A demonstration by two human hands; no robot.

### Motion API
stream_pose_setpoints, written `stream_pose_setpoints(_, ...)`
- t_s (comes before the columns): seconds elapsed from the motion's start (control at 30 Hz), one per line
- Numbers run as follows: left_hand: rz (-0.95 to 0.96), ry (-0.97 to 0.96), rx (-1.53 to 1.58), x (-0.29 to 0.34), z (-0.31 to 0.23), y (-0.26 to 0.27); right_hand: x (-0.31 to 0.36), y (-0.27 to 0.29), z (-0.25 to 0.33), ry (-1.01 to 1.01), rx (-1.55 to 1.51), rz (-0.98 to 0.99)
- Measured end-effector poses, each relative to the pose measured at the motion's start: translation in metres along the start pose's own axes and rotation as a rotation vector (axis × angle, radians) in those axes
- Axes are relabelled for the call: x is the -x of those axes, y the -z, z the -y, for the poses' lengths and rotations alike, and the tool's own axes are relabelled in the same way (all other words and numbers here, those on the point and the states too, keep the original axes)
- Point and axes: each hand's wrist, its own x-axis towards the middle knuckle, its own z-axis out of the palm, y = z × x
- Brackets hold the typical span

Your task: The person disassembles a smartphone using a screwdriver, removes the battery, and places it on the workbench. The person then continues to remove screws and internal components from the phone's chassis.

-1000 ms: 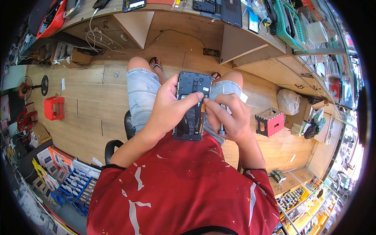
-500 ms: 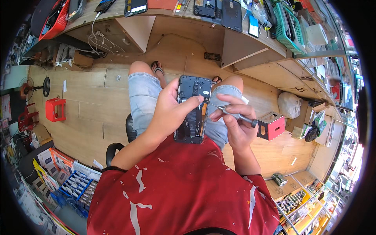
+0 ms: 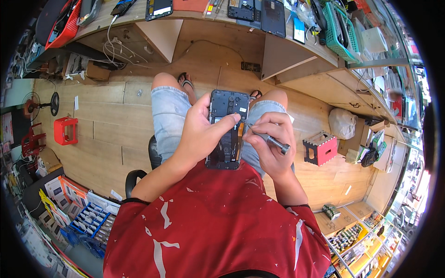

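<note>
A smartphone (image 3: 227,148) with its back cover off lies over my lap, its dark inner frame, camera lenses and battery facing up. My left hand (image 3: 204,125) grips it from the left side, the thumb pressed across its upper part. In my right hand (image 3: 273,141) is a slim grey screwdriver (image 3: 273,142), pinched between thumb and fingers. Its handle slants down to the right, and its thin tip reaches the phone's right side, close to my left thumb. Whether the tip sits in a screw is too small to tell.
Along the far side runs a wooden workbench (image 3: 194,15) bearing phone parts, a red basket (image 3: 69,28) and a green basket (image 3: 340,34). A red folding stool (image 3: 324,149) stands on the floor to the right, a red plastic stool (image 3: 66,130) to the left. Glass shelves line the lower right.
My right hand has moved left and closed more tightly around the screwdriver, bringing the tip onto the phone's edge. The left hand and phone have barely shifted.
</note>
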Motion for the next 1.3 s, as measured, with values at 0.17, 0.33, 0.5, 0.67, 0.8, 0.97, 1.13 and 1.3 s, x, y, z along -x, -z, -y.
stream_pose_setpoints(0.17, -0.002, -0.024, -0.009, -0.0002, 0.0007, 0.0, -0.0041, 0.0001, 0.001, 0.068, 0.063, 0.014)
stream_pose_setpoints(0.33, -0.002, 0.003, 0.025, 0.0006, -0.001, 0.0006, -0.001, 0.0003, -0.0002, 0.047, 0.049, 0.008)
stream_pose_setpoints(0.5, -0.003, -0.018, 0.032, 0.0006, 0.0009, 0.0011, -0.0013, 0.0006, 0.0018, 0.039, 0.068, 0.002)
stream_pose_setpoints(0.67, -0.005, -0.024, 0.009, 0.0008, 0.0011, 0.0008, -0.0016, 0.0005, 0.005, 0.053, 0.066, 0.004)
stream_pose_setpoints(0.8, -0.009, -0.022, 0.002, 0.0009, 0.0023, 0.0004, -0.0056, -0.0001, 0.0029, 0.105, 0.118, 0.019)
stream_pose_setpoints(0.97, -0.015, -0.026, 0.006, 0.0013, 0.0019, 0.0, -0.0051, 0.0001, 0.0034, 0.104, 0.127, 0.019)
stream_pose_setpoints(1.13, -0.014, -0.029, -0.013, 0.0017, 0.0022, -0.0002, -0.0048, 0.0009, 0.0039, 0.11, 0.132, 0.018)
stream_pose_setpoints(1.3, -0.007, -0.028, -0.022, 0.0024, 0.0021, -0.0007, -0.0033, 0.0007, 0.0056, 0.093, 0.131, 0.02)
